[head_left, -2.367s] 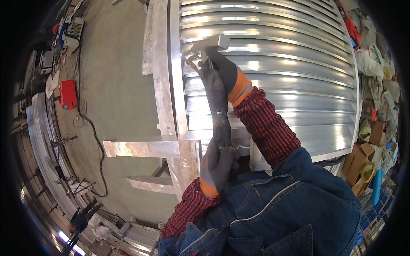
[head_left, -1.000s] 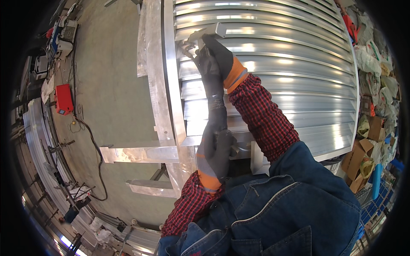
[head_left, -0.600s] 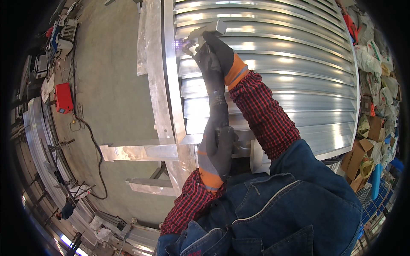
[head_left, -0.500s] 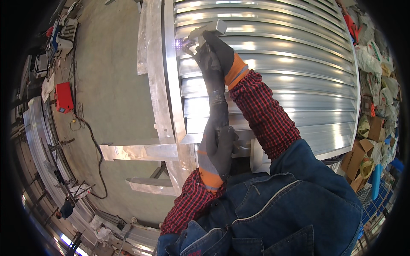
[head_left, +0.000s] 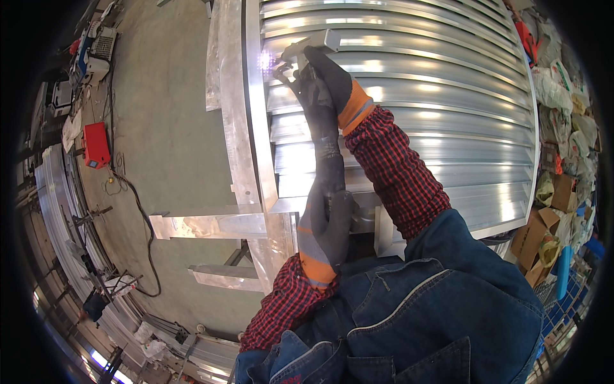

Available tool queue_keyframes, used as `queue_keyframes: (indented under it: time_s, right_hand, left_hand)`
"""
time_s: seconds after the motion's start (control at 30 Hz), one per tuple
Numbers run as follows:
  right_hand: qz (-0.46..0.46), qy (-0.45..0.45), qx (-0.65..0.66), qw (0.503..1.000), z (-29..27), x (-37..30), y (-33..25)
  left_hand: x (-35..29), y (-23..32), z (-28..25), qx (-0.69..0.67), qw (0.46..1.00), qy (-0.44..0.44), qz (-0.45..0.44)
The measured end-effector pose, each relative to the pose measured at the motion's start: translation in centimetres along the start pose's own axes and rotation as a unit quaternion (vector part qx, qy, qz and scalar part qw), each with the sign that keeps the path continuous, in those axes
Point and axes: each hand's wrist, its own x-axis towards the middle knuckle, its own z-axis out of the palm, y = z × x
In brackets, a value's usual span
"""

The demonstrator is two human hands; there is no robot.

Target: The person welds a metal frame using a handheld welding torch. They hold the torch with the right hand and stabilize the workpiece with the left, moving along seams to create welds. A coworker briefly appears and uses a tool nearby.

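- Gripping the light-grey hand tool (head_left: 312,45), your right hand (head_left: 330,72) wraps its dark glove around the dark handle; some fingertips are hidden.
- That tool sits at the far left part of the louvred panel (head_left: 441,121), its block-shaped end pointing right and its narrow nose pointing left.
- A violet-white glow (head_left: 266,61) shines just beside the nose, at the panel's left rim (head_left: 257,109); you cannot tell whether the nose touches the metal.
- Your left hand (head_left: 327,224), nearer to you, curls around the dark sleeved hose (head_left: 328,150), which runs from the tool's handle toward your body; its fingertips are mostly out of sight.
- Beside the panel's left rim, a long metal beam (head_left: 238,137) runs from near to far.
- Two metal crossbars, an upper one (head_left: 217,226) and a nearer one (head_left: 224,278), reach left from it over the floor (head_left: 179,141).
- Farther left stands a red box (head_left: 96,145), near a black cable (head_left: 148,217).
- Right of the panel, you have plastic bags (head_left: 551,89) and a cardboard box (head_left: 529,243).
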Motion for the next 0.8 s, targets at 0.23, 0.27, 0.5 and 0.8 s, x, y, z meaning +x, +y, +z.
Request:
queue_keyframes:
  time_s: [0.23,0.27,0.5,0.8]
  right_hand:
    - [-0.023,0.056,-0.006,0.998,0.9,-1.6,0.4]
    - [-0.028,0.052,0.002,0.998,0.9,-1.9,0.4]
    - [-0.017,0.082,0.005,0.996,1.7,-4.4,1.6]
    - [-0.004,0.100,-0.028,0.995,2.4,-6.9,3.5]
  left_hand:
    - [-1.5,-0.1,-0.8,0.038,0.999,-0.021,0.012]
    - [-1.8,-0.1,-0.9,0.048,0.999,-0.022,0.006]
    - [-4.2,-0.7,-2.0,0.010,0.999,-0.040,-0.014]
    - [-6.6,-2.4,-2.4,-0.007,0.998,-0.042,-0.042]
